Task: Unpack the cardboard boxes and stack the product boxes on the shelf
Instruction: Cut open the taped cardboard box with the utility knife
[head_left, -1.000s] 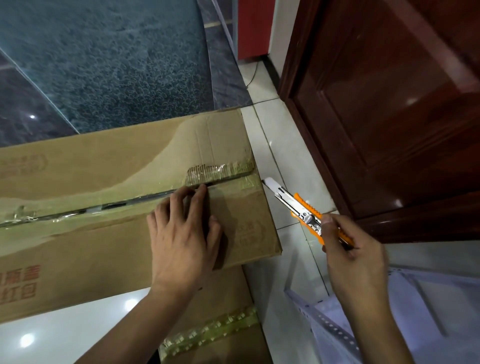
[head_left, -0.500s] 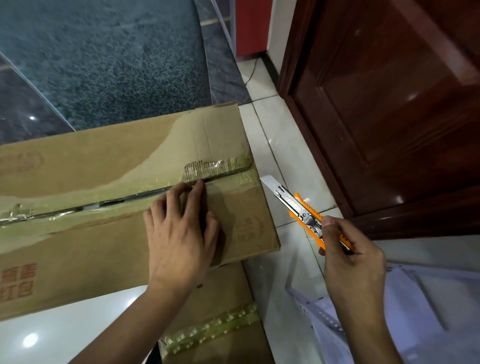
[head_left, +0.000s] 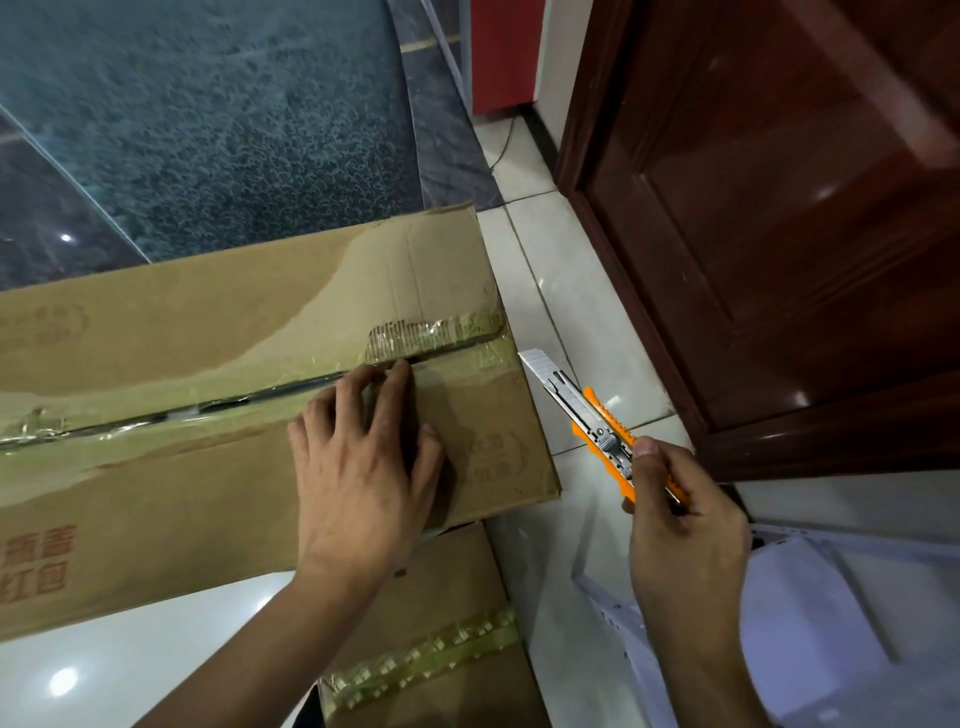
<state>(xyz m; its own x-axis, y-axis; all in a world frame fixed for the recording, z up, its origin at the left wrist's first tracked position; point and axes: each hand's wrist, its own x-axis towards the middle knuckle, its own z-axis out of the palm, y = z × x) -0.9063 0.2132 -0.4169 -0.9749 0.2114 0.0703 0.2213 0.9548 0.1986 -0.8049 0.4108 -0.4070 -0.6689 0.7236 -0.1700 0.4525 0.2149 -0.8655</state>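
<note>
- On the tiled floor by the door, the long cardboard box lies closed; its taped seam looks partly slit, though flaps stay down.
- Left hand presses flat on the lid, fingers spread.
- Right hand grips the orange utility knife, blade out, just off the box's end.
- Second taped box lies underneath, sealed; no product boxes visible, so stacking seems entirely ahead.

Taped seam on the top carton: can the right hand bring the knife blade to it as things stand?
Probably yes: the right hand holds the utility knife beside the seam; the left hand presses farther along.
</note>
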